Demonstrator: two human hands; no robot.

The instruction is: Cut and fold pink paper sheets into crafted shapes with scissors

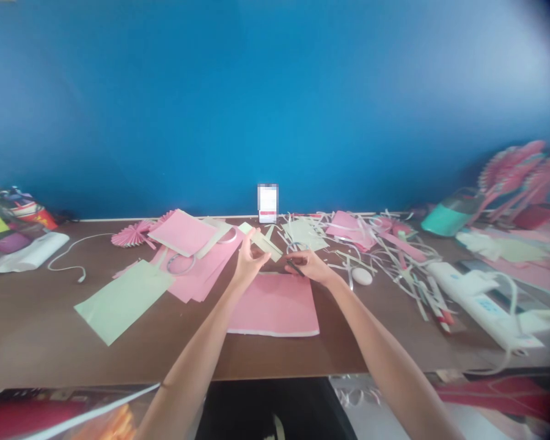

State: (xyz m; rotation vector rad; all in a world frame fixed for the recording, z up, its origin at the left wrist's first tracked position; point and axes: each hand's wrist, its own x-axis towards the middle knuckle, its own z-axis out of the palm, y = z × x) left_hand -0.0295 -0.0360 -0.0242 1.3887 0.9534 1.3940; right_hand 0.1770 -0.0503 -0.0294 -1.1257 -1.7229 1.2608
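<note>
My left hand (251, 261) is closed on a small folded piece of pale green paper (267, 245), pinched between thumb and fingers. Just right of it, my right hand (315, 267) holds a slim dark tool (295, 267); whether it is a pen or part of a pair of scissors cannot be made out. Both hands hover over the far edge of a pink pad of paper (275, 308). Pale green paper scraps (305, 233) lie beyond my right hand.
A phone (268, 205) stands against the blue wall. Pink sheets (183, 232) and a green sheet (126, 299) lie left. To the right are tangled paper strips (389, 256), a white oval object (362, 276), a power strip (481, 305) and a teal container (448, 217).
</note>
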